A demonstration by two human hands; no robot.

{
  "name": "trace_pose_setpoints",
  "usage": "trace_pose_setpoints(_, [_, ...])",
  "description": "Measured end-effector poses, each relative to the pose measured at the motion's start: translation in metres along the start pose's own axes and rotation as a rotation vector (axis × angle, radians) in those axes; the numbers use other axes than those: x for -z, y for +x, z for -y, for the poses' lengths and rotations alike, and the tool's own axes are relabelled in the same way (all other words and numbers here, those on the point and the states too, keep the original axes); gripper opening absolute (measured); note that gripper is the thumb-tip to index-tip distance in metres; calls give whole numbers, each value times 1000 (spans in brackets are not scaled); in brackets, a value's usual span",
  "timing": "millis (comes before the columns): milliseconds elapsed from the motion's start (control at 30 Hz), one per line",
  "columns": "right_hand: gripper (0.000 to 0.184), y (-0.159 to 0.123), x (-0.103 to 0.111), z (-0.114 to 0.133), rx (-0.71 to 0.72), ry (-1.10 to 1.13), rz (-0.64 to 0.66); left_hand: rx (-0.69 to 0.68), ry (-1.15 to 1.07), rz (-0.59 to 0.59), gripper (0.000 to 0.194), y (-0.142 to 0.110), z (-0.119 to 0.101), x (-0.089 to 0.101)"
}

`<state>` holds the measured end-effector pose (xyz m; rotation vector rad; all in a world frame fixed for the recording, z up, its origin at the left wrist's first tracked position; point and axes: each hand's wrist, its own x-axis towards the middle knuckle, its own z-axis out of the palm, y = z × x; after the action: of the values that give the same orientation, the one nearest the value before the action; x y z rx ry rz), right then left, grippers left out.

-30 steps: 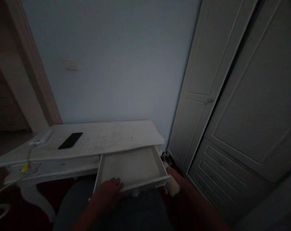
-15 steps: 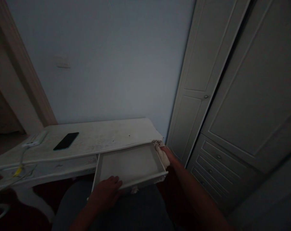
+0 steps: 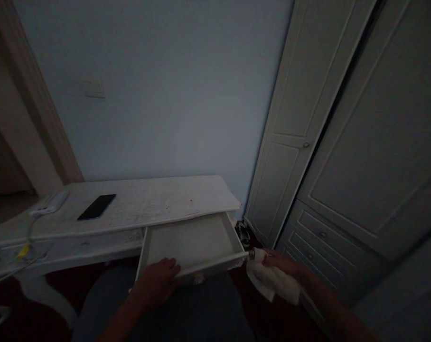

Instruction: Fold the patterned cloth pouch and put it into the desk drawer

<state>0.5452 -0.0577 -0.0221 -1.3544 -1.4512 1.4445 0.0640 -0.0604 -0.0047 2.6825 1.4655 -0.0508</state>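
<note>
A white desk point(image 3: 140, 204) stands against the wall with its right drawer point(image 3: 190, 242) pulled out; nothing shows inside it. My left hand point(image 3: 156, 282) grips the drawer's front edge near its left end, fingers curled over it. To the right of the drawer's front corner, my right hand point(image 3: 285, 266) is closed on a white cloth point(image 3: 272, 282) that hangs below it.
A black phone point(image 3: 96, 207) lies on the desk's left part, beside a white power strip point(image 3: 50, 203) with cables trailing off the edge. A tall white wardrobe point(image 3: 343, 156) with lower drawers stands close on the right. A wooden door frame point(image 3: 30, 104) rises at left.
My right hand with the cloth went up along the drawer's right side to the desk top, then came back down and out to the right of the drawer's front corner. My left hand stayed.
</note>
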Motion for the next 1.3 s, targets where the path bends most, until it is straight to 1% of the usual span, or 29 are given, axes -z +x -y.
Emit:
trace_pose_setpoints(67, [55, 5, 15, 1, -32, -8, -36, 5, 11, -11, 30, 3, 0, 2])
trace_pose_setpoints(133, [57, 3, 19, -4, -29, -11, -103, 4, 18, -22, 29, 4, 2, 4])
trace_pose_setpoints(200, [61, 0, 17, -10, 8, -9, -127, -2, 17, -22, 28, 5, 4, 5])
trace_pose_setpoints(267, [65, -2, 13, -13, 73, -7, -115, -3, 12, -14, 27, 6, 6, 5])
trace_pose_setpoints(333, [65, -4, 11, -9, 134, -14, -88, 8, 0, -22, 27, 6, 7, 3])
trace_pose_setpoints(433, [57, -10, 11, 4, 172, -83, -72, 33, -34, -46, 29, 4, 8, 1])
trace_pose_setpoints(533, [46, -14, 4, 17, 239, -264, -48, 51, -49, -60, 29, 3, 7, 0])
trace_pose_setpoints(567, [44, -12, -3, 19, 282, -350, -50, 50, -51, -63, 30, 2, 6, 0])
trace_pose_setpoints(633, [39, -7, -22, 15, 405, -566, -99, 32, -68, -83, 35, 2, 7, -1])
trace_pose_setpoints(733, [32, 4, -56, -5, 632, -891, -243, 2, -127, -116, 45, 1, 10, -3])
trace_pose_setpoints(867, [30, 14, -91, -36, 862, -1135, -474, -15, -220, -78, 54, 2, 18, -6])
trace_pose_setpoints(933, [27, 20, -109, -41, 960, -1212, -528, -24, -265, -67, 58, 4, 21, -7])
trace_pose_setpoints(1000, [20, 28, -136, -36, 1078, -1224, -533, 4, -298, -66, 61, 7, 24, -6])
trace_pose_setpoints(1067, [13, 39, -172, -24, 1198, -1188, -513, 54, -315, -67, 62, 8, 24, -4])
trace_pose_setpoints(1133, [14, 47, -206, -8, 1239, -1175, -468, 87, -323, -74, 60, 8, 22, -1])
trace_pose_setpoints(1167, [15, 49, -218, 0, 1239, -1181, -439, 93, -322, -80, 59, 7, 21, 0])
trace_pose_setpoints(1200, [15, 50, -226, 7, 1239, -1189, -410, 89, -312, -87, 59, 6, 19, 1])
trace_pose_setpoints(1233, [14, 50, -227, 13, 1257, -1194, -383, 70, -294, -94, 59, 5, 19, 0])
trace_pose_setpoints(1267, [13, 49, -223, 16, 1286, -1198, -362, 43, -267, -103, 58, 4, 18, -1])
trace_pose_setpoints(1300, [12, 46, -213, 17, 1317, -1201, -351, 12, -234, -115, 55, 2, 19, -4])
